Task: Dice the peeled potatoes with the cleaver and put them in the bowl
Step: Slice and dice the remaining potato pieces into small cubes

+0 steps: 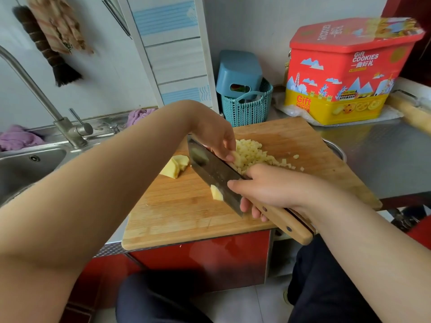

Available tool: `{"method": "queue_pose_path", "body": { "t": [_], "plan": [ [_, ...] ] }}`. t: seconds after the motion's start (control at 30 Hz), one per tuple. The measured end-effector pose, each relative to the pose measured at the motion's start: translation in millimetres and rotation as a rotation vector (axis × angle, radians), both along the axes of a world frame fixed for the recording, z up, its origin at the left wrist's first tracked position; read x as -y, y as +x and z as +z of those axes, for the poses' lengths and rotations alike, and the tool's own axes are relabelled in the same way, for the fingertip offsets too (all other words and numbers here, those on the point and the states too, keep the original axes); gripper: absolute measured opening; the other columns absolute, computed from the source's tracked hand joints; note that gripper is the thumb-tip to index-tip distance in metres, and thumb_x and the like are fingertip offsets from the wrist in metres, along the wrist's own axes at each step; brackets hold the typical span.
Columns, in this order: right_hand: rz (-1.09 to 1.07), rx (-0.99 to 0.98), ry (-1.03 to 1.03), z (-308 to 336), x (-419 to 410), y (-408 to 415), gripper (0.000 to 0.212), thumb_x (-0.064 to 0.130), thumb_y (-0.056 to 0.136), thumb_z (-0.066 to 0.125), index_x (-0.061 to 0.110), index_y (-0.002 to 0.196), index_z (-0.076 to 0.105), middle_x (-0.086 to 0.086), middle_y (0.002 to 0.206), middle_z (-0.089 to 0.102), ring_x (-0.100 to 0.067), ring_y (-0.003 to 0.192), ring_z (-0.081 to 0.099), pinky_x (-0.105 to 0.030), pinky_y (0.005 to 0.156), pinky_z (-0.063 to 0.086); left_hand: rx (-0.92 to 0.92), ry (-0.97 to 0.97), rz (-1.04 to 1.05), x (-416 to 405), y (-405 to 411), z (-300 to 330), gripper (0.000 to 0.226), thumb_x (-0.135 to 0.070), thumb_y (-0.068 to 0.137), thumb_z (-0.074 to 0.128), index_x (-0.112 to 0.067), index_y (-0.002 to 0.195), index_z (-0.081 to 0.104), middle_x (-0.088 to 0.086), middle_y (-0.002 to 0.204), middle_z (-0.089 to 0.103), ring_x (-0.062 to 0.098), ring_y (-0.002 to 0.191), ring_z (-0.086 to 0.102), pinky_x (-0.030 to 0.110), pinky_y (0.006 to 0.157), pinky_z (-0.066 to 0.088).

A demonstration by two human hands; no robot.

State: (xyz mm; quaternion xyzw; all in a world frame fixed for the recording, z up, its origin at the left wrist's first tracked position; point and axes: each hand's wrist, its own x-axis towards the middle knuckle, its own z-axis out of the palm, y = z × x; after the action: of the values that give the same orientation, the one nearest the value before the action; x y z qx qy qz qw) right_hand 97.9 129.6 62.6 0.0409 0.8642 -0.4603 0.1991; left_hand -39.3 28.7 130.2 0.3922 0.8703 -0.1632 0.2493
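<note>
A pale potato piece [235,158] lies on the bamboo cutting board [186,206], right at the edge of the heap of diced potato [254,156], and the left hand [215,136] comes down over it with curled fingertips holding it in place. The cleaver [210,170] stands on its edge just left of that piece, its flat side facing the sink, the blade touching the left hand's knuckles. The right hand [268,190] grips the cleaver's wooden handle [286,220], with the forefinger stretched along the blade's top. A small potato chunk [216,193] sits against the near side of the blade, and a bigger cut potato wedge [175,166] lies farther left on the board. A few loose cubes are scattered to the right of the heap. Past the board's right corner, a metal bowl's rim [334,149] peeks out. Behind stand a teal basket [247,106] and a red cookie tin [345,73]; the steel sink [28,169] and faucet [35,89] are to the left.
</note>
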Motion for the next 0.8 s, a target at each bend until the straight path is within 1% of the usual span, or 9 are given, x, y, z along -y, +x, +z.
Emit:
{"method": "queue_pose_path", "body": {
  "t": [0.1, 0.17, 0.2, 0.3, 0.37, 0.43, 0.53, 0.67, 0.8],
  "plan": [
    [0.008, 0.008, -0.069, -2.6, -3.4, 10.2, 0.036, 0.038, 0.103, 0.044, 0.005, 0.107, 0.055, 0.0, 0.072, 0.066, -0.013, 0.047, 0.056, -0.027, 0.049, 0.051, 0.001, -0.034, -0.007, -2.3, -0.8, -1.6, 0.027, -0.047, 0.094, 0.053, -0.033, 0.116, 0.06, -0.016, 0.09, 0.059, 0.0, 0.068, 0.051, 0.021, 0.059, 0.034],
    [0.016, -0.011, -0.082, -4.7, -2.9, 12.4, 0.036, 0.039, 0.104, 0.042, 0.005, 0.106, 0.055, 0.003, 0.07, 0.065, -0.013, 0.048, 0.056, -0.027, 0.049, 0.051, 0.011, -0.077, -0.011, -2.6, -1.7, -4.4, 0.027, -0.045, 0.096, 0.052, -0.031, 0.118, 0.061, -0.013, 0.096, 0.06, 0.003, 0.077, 0.053, 0.021, 0.06, 0.034],
    [0.017, -0.022, -0.087, -6.3, -2.6, 12.2, 0.037, 0.039, 0.104, 0.042, 0.004, 0.108, 0.054, 0.002, 0.074, 0.066, -0.015, 0.052, 0.057, -0.028, 0.049, 0.051, 0.015, -0.097, -0.012, -2.6, -2.8, -6.8, 0.029, -0.045, 0.096, 0.051, -0.031, 0.119, 0.061, -0.011, 0.103, 0.061, 0.004, 0.083, 0.053, 0.021, 0.064, 0.035],
    [0.015, -0.036, -0.085, -10.9, -2.8, 11.6, 0.037, 0.039, 0.104, 0.041, 0.005, 0.111, 0.053, -0.001, 0.086, 0.068, -0.02, 0.062, 0.057, -0.03, 0.052, 0.052, 0.024, -0.132, -0.015, -3.0, -5.0, -13.2, 0.035, -0.049, 0.096, 0.049, -0.033, 0.124, 0.059, -0.013, 0.119, 0.057, 0.007, 0.103, 0.052, 0.029, 0.087, 0.034],
    [0.015, -0.04, -0.072, -11.9, -1.8, 12.2, 0.038, 0.04, 0.104, 0.04, 0.005, 0.111, 0.053, 0.001, 0.083, 0.067, -0.02, 0.061, 0.056, -0.03, 0.053, 0.051, 0.071, -0.148, -0.016, -2.5, -6.6, -12.8, 0.043, -0.057, 0.091, 0.049, -0.033, 0.124, 0.059, -0.015, 0.117, 0.057, 0.009, 0.108, 0.05, 0.032, 0.092, 0.033],
    [0.03, -0.049, -0.058, -13.2, 0.0, 12.8, 0.039, 0.041, 0.104, 0.039, 0.005, 0.115, 0.051, 0.0, 0.088, 0.068, -0.021, 0.062, 0.057, -0.03, 0.053, 0.051, 0.176, -0.148, -0.001, -0.4, -9.1, -9.6, 0.049, -0.065, 0.078, 0.051, -0.036, 0.116, 0.063, -0.021, 0.108, 0.059, 0.008, 0.108, 0.051, 0.035, 0.098, 0.035],
    [0.041, -0.056, -0.054, -15.3, 2.0, 13.4, 0.042, 0.042, 0.103, 0.04, 0.005, 0.119, 0.05, -0.002, 0.096, 0.069, -0.023, 0.064, 0.059, -0.031, 0.055, 0.05, 0.357, -0.126, 0.035, 2.7, -17.0, -8.2, 0.045, -0.057, 0.071, 0.061, -0.036, 0.11, 0.068, -0.024, 0.106, 0.066, 0.006, 0.113, 0.054, 0.038, 0.109, 0.034],
    [0.041, -0.052, -0.044, -15.7, 1.8, 13.7, 0.04, 0.044, 0.103, 0.039, 0.009, 0.113, 0.053, -0.007, 0.098, 0.07, -0.024, 0.064, 0.06, -0.034, 0.058, 0.05, 0.442, -0.101, 0.037, 4.5, -22.9, -6.5, 0.039, -0.046, 0.074, 0.065, -0.035, 0.111, 0.069, -0.022, 0.113, 0.068, 0.005, 0.12, 0.054, 0.033, 0.109, 0.033],
    [0.017, -0.048, -0.047, -15.5, 2.3, 15.3, 0.039, 0.045, 0.103, 0.038, 0.01, 0.109, 0.054, -0.008, 0.099, 0.07, -0.022, 0.06, 0.059, -0.036, 0.061, 0.053, 0.402, -0.087, 0.013, 6.5, -24.9, -4.3, 0.036, -0.05, 0.072, 0.064, -0.039, 0.106, 0.069, -0.028, 0.105, 0.068, -0.004, 0.113, 0.053, 0.029, 0.103, 0.032]
  ]
}}
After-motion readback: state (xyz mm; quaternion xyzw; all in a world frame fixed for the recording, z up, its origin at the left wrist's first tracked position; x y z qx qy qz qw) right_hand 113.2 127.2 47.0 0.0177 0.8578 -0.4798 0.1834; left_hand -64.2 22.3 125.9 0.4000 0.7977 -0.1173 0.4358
